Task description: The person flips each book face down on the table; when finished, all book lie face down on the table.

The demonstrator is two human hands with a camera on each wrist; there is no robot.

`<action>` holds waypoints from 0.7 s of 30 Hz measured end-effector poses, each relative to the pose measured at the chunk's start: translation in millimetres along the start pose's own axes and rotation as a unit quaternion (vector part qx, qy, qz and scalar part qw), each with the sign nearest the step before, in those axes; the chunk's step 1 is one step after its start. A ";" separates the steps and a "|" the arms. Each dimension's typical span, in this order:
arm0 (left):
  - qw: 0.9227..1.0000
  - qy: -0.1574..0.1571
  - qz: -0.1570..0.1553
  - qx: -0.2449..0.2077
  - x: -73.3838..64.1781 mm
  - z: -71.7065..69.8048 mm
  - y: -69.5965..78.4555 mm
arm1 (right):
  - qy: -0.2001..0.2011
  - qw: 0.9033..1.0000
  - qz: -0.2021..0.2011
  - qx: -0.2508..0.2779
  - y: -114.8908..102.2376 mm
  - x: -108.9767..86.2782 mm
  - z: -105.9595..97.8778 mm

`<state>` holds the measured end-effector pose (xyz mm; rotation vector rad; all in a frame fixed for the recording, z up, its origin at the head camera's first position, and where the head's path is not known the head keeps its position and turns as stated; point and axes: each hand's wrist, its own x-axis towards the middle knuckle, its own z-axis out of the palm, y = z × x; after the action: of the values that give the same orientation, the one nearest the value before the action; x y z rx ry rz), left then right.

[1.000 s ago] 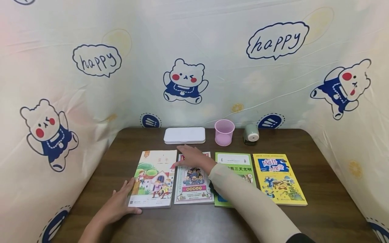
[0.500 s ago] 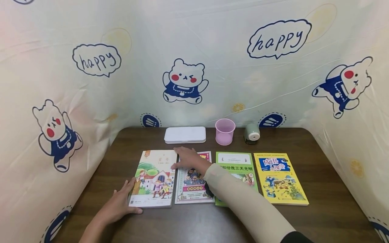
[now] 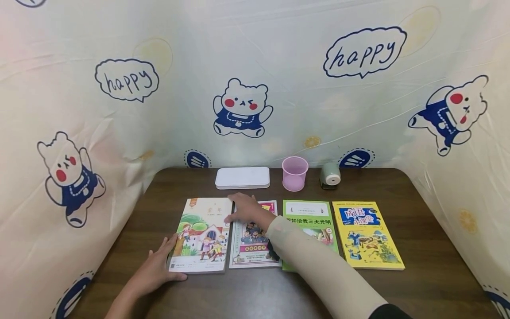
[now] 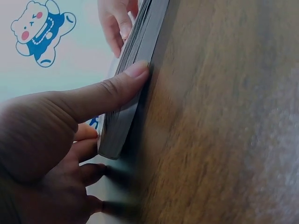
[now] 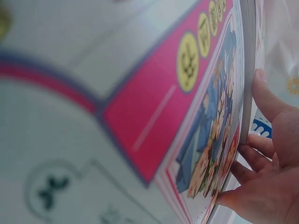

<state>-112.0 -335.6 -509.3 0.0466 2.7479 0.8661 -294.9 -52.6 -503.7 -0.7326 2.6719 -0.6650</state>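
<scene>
A white illustrated book (image 3: 199, 235) with a house and children on its cover lies flat at the left end of a row of books. My left hand (image 3: 155, 268) frames its near left corner, the thumb pressed to the bottom edge and the fingers spread along the left side. At its far right corner, my right hand (image 3: 249, 209) touches the book's edges with thumb and fingers, stretched over the second book. That second book (image 3: 255, 259), with pink bands and a group of figures, is partly hidden by my hand and sleeve. Its cover fills much of the right wrist view.
To the right lie a green book (image 3: 307, 208), partly under my sleeve, and a yellow book (image 3: 366, 235). Along the back of the brown table (image 3: 243, 297) stand a white flat case (image 3: 242, 177), a pink cup (image 3: 294, 175) and a grey-green pencil sharpener (image 3: 330, 176). A printed cloth hangs behind.
My right hand has shifted slightly left, its thumb now by the white book's right edge. My left hand and the books stay about where they were.
</scene>
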 end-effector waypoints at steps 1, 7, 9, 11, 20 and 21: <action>1.000 0.001 -0.001 -0.001 0.4 0.0 -0.3 | 0.000 1.000 0.000 0.002 -0.2 0.1 0.2; 1.000 0.008 0.002 -0.014 -1.1 1.0 -2.1 | 0.003 1.000 0.007 0.008 1.8 2.0 5.1; 1.000 0.012 0.004 -0.020 -3.1 0.8 -1.0 | 0.006 1.000 0.007 0.009 2.5 2.5 6.5; 1.000 0.015 0.003 -0.022 -4.5 0.2 0.6 | 0.009 1.000 0.007 0.008 2.3 2.3 6.7; 0.999 0.030 -0.005 -0.038 -6.2 -1.9 3.9 | 0.008 1.000 0.012 0.015 1.5 2.3 5.8; 0.999 0.031 -0.003 -0.039 -6.3 -2.5 4.5 | 0.008 1.000 0.012 0.015 1.3 2.0 5.3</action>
<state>-106.7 -334.0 -503.2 -0.0028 2.7672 0.9892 -295.1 -54.6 -509.2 -0.6888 2.6742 -0.7060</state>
